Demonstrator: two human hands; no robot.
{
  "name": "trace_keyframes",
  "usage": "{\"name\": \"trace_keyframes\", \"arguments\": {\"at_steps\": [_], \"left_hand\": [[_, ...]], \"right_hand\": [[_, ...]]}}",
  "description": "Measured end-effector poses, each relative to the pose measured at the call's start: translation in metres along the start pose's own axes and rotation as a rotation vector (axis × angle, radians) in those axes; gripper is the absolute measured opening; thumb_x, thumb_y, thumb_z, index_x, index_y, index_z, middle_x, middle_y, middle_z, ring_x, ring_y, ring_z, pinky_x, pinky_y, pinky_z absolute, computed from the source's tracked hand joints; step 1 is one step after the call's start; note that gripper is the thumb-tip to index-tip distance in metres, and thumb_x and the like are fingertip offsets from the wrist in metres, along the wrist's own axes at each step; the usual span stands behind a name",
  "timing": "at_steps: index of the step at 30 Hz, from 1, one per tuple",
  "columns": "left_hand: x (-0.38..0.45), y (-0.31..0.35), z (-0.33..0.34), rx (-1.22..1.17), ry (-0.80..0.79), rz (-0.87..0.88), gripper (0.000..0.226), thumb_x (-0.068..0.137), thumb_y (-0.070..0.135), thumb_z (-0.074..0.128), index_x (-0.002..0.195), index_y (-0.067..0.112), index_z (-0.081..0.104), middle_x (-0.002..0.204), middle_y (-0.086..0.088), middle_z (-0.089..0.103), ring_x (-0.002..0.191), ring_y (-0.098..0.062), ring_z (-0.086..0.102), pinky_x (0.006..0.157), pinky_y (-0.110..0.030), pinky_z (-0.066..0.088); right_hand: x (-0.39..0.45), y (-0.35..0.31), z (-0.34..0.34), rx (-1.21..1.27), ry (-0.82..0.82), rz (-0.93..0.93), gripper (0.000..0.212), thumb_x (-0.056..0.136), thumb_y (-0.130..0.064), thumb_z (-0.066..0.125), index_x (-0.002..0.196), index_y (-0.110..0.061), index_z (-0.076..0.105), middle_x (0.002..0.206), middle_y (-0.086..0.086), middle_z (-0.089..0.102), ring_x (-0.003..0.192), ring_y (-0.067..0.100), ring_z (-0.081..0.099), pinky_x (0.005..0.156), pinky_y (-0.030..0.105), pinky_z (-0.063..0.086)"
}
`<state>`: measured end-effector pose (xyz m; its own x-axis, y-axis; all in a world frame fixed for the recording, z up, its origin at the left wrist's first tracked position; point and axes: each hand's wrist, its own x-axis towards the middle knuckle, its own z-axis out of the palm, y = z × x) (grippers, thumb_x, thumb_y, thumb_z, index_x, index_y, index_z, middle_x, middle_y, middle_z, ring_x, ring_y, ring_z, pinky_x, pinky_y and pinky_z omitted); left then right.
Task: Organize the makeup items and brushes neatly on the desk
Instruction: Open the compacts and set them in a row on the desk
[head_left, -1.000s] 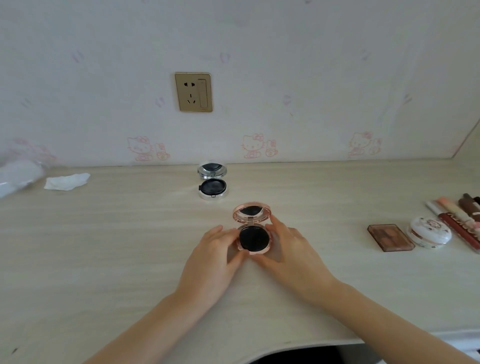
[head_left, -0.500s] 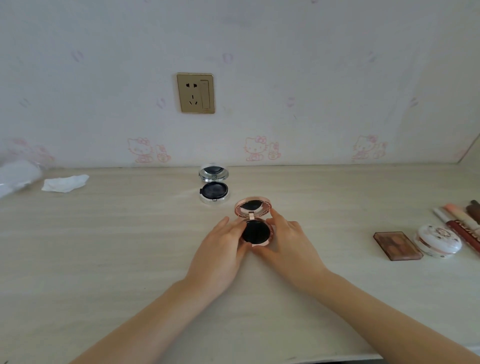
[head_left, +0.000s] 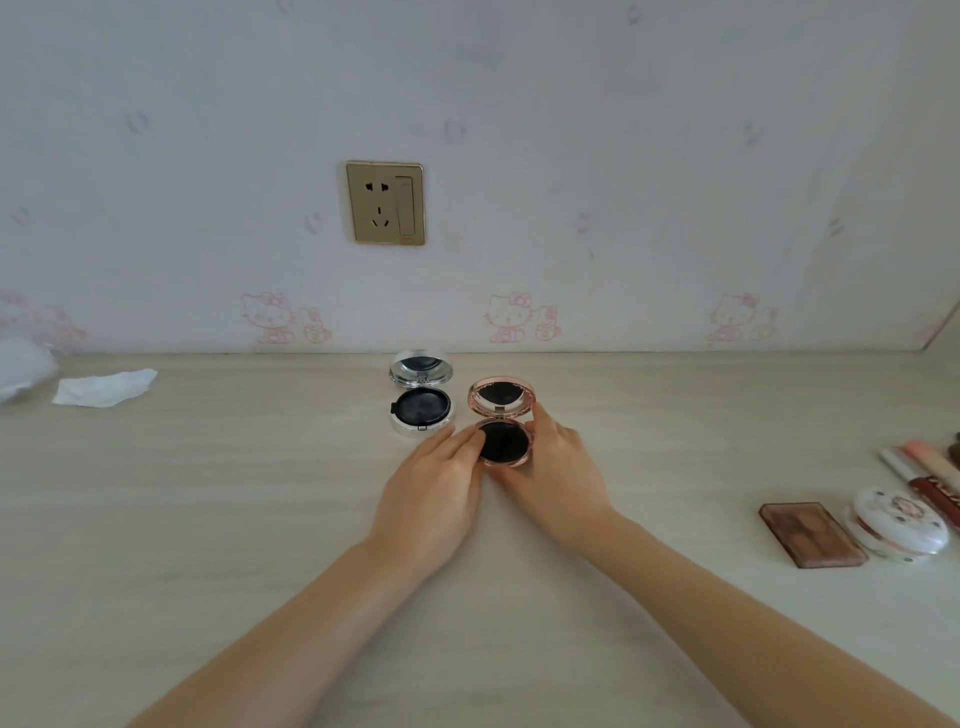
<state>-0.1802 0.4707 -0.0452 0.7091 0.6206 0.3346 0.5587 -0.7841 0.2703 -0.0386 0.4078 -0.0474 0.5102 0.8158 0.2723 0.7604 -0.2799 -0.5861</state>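
Note:
A rose-gold round compact (head_left: 503, 441) lies opened on the desk (head_left: 208, 519), its mirror lid tilted up toward the wall. My left hand (head_left: 431, 493) touches its left rim with the fingertips. My right hand (head_left: 558, 480) holds the right rim between thumb and fingers. Just to its left stands a silver compact (head_left: 421, 410), also opened, close beside the rose-gold one. At the desk's right lie a brown eyeshadow palette (head_left: 810, 532), a white round case (head_left: 898, 525) and several tubes and sticks (head_left: 930, 473).
A crumpled white tissue (head_left: 104, 387) lies at the far left near the wall, with a blurred white object (head_left: 21, 364) beyond it. A gold wall socket (head_left: 385, 202) sits above the compacts.
Both hands have slid the rose-gold compact away from me toward the wall, so it now sits right beside the silver compact. The view has also shifted closer.

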Motion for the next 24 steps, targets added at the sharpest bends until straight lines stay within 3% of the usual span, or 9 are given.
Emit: {"name": "trace_keyframes", "arguments": {"at_steps": [4, 12, 15, 18, 24], "left_hand": [[-0.001, -0.004, 0.0, 0.059, -0.025, 0.056, 0.045, 0.102, 0.033, 0.032, 0.146, 0.022, 0.037, 0.153, 0.01, 0.033, 0.144, -0.012, 0.02, 0.118, -0.021, 0.011], [0.012, -0.012, 0.002, 0.153, -0.103, 0.101, 0.055, 0.102, 0.04, 0.024, 0.151, 0.016, 0.022, 0.159, 0.005, 0.017, 0.147, -0.014, 0.005, 0.119, -0.025, 0.004], [0.013, -0.011, 0.001, 0.204, -0.099, 0.124, 0.057, 0.101, 0.042, 0.028, 0.15, 0.014, 0.025, 0.158, 0.001, 0.022, 0.146, -0.016, 0.013, 0.119, -0.027, 0.008], [0.013, -0.007, -0.003, 0.217, -0.037, 0.179, 0.052, 0.098, 0.037, 0.042, 0.142, 0.008, 0.043, 0.147, -0.007, 0.043, 0.139, -0.021, 0.035, 0.116, -0.032, 0.021], [0.018, -0.009, -0.002, 0.243, -0.04, 0.192, 0.055, 0.099, 0.04, 0.036, 0.144, 0.009, 0.039, 0.15, -0.006, 0.039, 0.141, -0.022, 0.028, 0.118, -0.032, 0.017]], "right_hand": [[0.015, 0.001, 0.003, -0.016, -0.012, 0.005, 0.075, 0.08, -0.049, 0.066, 0.14, -0.017, 0.035, 0.12, -0.002, 0.063, 0.117, 0.022, 0.051, 0.093, 0.037, 0.045], [0.03, 0.001, 0.008, -0.033, -0.042, 0.0, 0.078, 0.083, -0.049, 0.061, 0.145, -0.016, 0.028, 0.126, 0.0, 0.059, 0.123, 0.024, 0.046, 0.098, 0.037, 0.042], [0.033, 0.0, 0.009, -0.043, -0.052, -0.011, 0.077, 0.084, -0.045, 0.06, 0.146, -0.014, 0.025, 0.129, 0.002, 0.057, 0.124, 0.026, 0.045, 0.099, 0.037, 0.041], [0.034, -0.001, 0.01, -0.065, -0.055, -0.016, 0.077, 0.085, -0.041, 0.057, 0.148, -0.014, 0.021, 0.135, 0.005, 0.051, 0.126, 0.026, 0.041, 0.1, 0.035, 0.038], [0.038, -0.003, 0.01, -0.068, -0.079, -0.024, 0.078, 0.087, -0.035, 0.056, 0.15, -0.012, 0.016, 0.138, 0.008, 0.046, 0.128, 0.025, 0.039, 0.1, 0.032, 0.035]]}}
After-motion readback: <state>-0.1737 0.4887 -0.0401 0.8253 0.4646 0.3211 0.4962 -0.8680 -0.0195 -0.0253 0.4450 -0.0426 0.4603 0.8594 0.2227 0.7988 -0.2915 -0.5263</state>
